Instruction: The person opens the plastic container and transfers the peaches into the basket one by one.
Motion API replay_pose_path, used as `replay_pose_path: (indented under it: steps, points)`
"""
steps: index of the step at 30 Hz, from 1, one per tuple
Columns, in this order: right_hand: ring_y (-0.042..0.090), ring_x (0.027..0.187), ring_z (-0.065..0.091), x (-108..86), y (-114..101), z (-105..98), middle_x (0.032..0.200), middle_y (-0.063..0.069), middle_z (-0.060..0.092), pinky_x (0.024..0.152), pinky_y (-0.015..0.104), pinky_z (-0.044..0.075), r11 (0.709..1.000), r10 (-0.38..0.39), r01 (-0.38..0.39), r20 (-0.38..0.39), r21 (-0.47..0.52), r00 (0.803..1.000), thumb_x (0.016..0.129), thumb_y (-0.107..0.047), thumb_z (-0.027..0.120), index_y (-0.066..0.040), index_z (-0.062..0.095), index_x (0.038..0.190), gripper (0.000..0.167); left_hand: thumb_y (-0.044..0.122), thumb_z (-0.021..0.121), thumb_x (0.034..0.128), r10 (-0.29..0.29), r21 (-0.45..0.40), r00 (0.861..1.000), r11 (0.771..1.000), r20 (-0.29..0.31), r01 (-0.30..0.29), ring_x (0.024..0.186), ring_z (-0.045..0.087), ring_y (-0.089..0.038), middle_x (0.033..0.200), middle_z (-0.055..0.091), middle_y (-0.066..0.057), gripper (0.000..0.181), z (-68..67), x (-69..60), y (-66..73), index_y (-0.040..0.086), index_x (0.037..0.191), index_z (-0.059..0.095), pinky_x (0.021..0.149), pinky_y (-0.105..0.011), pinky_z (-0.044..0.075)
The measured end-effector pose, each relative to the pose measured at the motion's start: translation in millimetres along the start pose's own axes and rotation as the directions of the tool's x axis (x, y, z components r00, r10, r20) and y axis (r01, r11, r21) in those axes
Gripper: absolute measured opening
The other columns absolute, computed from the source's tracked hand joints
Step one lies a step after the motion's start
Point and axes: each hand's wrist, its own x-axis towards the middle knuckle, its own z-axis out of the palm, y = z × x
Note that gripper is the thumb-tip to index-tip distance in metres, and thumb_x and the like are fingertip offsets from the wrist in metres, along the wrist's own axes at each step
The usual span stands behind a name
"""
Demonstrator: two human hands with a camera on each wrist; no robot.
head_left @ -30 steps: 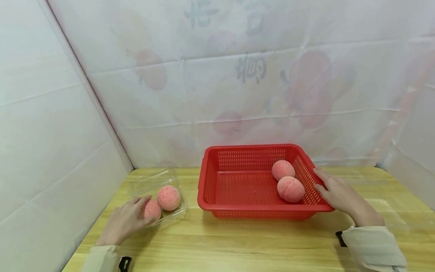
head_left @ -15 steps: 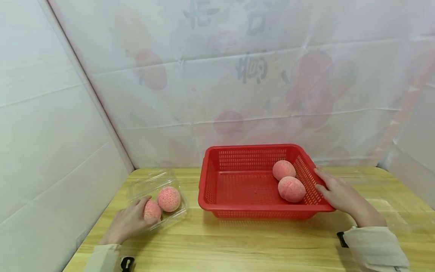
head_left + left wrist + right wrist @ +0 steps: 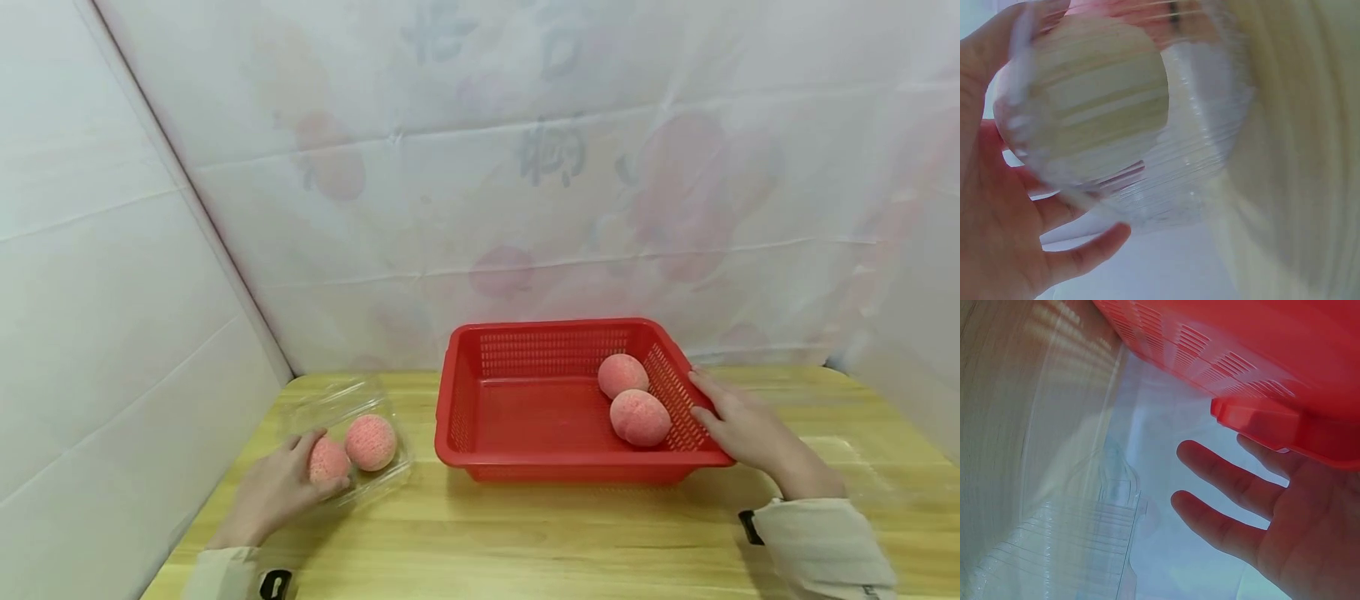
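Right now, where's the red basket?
In the head view, the red basket sits right of centre on the wooden table, with the right hand at its right edge.

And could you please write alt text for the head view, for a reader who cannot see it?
A person's left hand grips a pink ball beside another in a clear plastic tray. The right hand touches the right side of a red basket holding two more balls.

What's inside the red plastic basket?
Two pink peaches sit toward the right side of the basket. Anything beneath them or tight against its near side is hidden.
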Motion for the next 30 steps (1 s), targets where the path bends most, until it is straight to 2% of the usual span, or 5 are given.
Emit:
replay_pose_path:
  steps: [2, 6, 13, 27, 30]
  points:
    - [0.051, 0.107, 0.055, -0.1, 0, 2, 0.142, 0.044, 0.039, 0.084, 0.061, 0.050, 1.000, -0.005, 0.005, -0.001, 0.001, 1.000, 0.096, -0.005, 0.064, 0.020, 0.041, 0.141, 0.057, 0.050, 0.084, 0.0768, -0.004, -0.007, 1.000, 1.000, -0.002, 0.004, 0.090, 0.067, -0.049, 0.123, 0.062, -0.031, 0.082, -5.2, -1.4, 0.9, -0.002, 0.134, 0.059, 0.068, -0.059, 0.055]
    - [0.049, 0.103, 0.054, 0.4, 0, 1, 0.144, 0.044, 0.036, 0.082, 0.059, 0.050, 1.000, 0.009, -0.009, 0.005, 0.030, 1.000, 0.097, -0.005, 0.062, 0.020, 0.038, 0.143, 0.058, 0.048, 0.085, 0.0769, 0.040, -0.016, 0.999, 0.999, -0.036, -0.040, 0.094, 0.066, -0.050, 0.124, 0.061, -0.030, 0.080, -18.1, 5.0, 4.2, -0.002, 0.134, 0.058, 0.068, -0.061, 0.055]
    - [0.057, 0.117, 0.048, 0.5, -1, 1, 0.146, 0.043, 0.034, 0.090, 0.067, 0.046, 1.000, 0.011, -0.011, 0.005, 0.028, 1.000, 0.097, -0.005, 0.061, 0.020, 0.038, 0.143, 0.057, 0.035, 0.087, 0.0780, 0.088, -0.068, 0.995, 0.994, -0.039, -0.091, 0.104, 0.063, -0.050, 0.123, 0.060, -0.031, 0.074, -38.0, 19.4, 13.4, -0.005, 0.133, 0.057, 0.074, -0.062, 0.055]
    - [0.059, 0.123, 0.045, -1.5, -3, 6, 0.145, 0.044, 0.036, 0.096, 0.070, 0.041, 0.999, -0.002, 0.004, -0.026, 0.051, 1.000, 0.098, -0.003, 0.059, 0.020, 0.039, 0.142, 0.054, 0.028, 0.081, 0.0796, 0.174, -0.117, 0.984, 0.978, 0.031, -0.170, 0.110, 0.061, -0.046, 0.122, 0.063, -0.028, 0.065, -50.0, 38.2, 27.5, -0.006, 0.131, 0.059, 0.085, -0.060, 0.052]
    - [0.059, 0.123, 0.044, -2.3, -3, 6, 0.146, 0.044, 0.035, 0.096, 0.070, 0.041, 0.999, 0.002, 0.000, -0.026, 0.053, 1.000, 0.098, -0.003, 0.059, 0.020, 0.039, 0.142, 0.054, 0.028, 0.081, 0.0786, 0.206, -0.120, 0.978, 0.972, 0.036, -0.200, 0.105, 0.063, -0.044, 0.121, 0.063, -0.029, 0.066, -51.1, 45.2, 32.4, -0.006, 0.130, 0.059, 0.081, -0.056, 0.054]
